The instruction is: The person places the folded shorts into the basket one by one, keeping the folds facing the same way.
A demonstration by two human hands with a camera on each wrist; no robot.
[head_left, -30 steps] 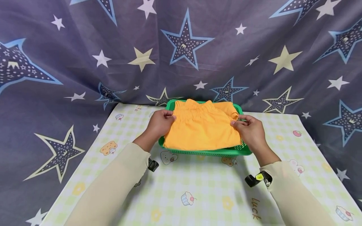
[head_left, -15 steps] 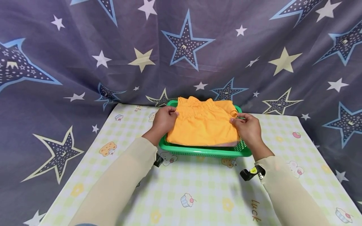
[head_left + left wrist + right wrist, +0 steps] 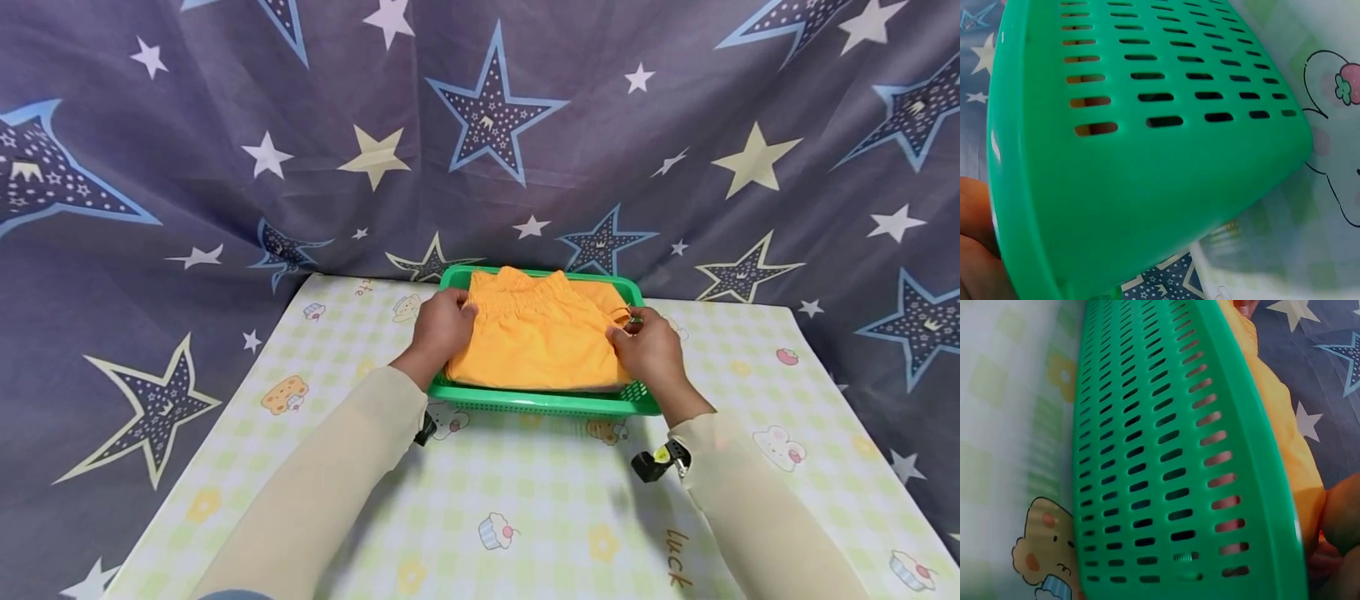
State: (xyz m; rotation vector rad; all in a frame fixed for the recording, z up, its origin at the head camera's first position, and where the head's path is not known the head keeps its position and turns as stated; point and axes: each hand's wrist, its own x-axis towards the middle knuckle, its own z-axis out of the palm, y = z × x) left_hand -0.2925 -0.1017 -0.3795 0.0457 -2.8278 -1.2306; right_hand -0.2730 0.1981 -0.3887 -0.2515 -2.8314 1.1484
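Note:
Folded orange shorts point(image 3: 536, 337) with a gathered elastic waistband lie in a green slotted plastic basket point(image 3: 547, 403). My left hand point(image 3: 444, 329) pinches their left edge near the waistband, thumb on top. On the opposite side, my right hand point(image 3: 651, 350) pinches the right edge, its thumb over the cloth. A thin pinkish layer shows under the shorts' front edge and through the basket's slots in the right wrist view. The basket wall point(image 3: 1129, 175) hides most of my left hand in the left wrist view, leaving a bit of finger point(image 3: 979, 244) at the rim.
The basket stands at the back of a table with a checked, cartoon-printed cloth point(image 3: 540, 475). Right behind it hangs a dark star-patterned curtain point(image 3: 315, 108). Black wrist cameras point(image 3: 651, 465) sit below each sleeve cuff.
The shorts have shifted back from the basket's front rim, rising a little and then settling lower inside it. Both hands have moved inward with them, still holding the edges.

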